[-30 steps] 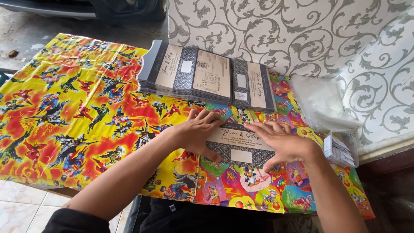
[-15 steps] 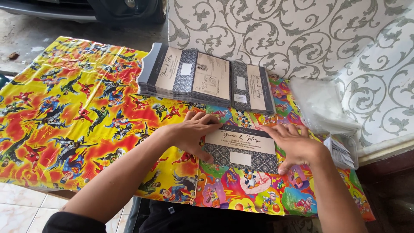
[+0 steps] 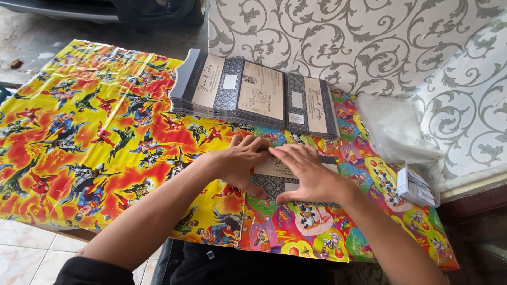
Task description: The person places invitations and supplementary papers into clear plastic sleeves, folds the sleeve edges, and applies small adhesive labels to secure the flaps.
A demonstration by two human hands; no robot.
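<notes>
A folded card (image 3: 274, 179) with a beige panel and dark patterned panels lies on the colourful cartoon-print table cover (image 3: 95, 142). My left hand (image 3: 240, 163) presses flat on its left side. My right hand (image 3: 306, 171) lies flat over its middle and right side, hiding most of it. Both hands touch the card with fingers spread; neither grips it. Just beyond the hands sit two stacks of similar cards (image 3: 253, 95).
A heap of clear plastic sleeves (image 3: 396, 126) lies at the right by the wall. A small clear box of white slips (image 3: 420, 184) stands near the table's right edge. Patterned grey wallpaper (image 3: 369, 42) backs the table. Tiled floor (image 3: 21, 253) shows at lower left.
My right hand has slid left over the card, now covering most of it. My left hand stays pressed on the card's left side.
</notes>
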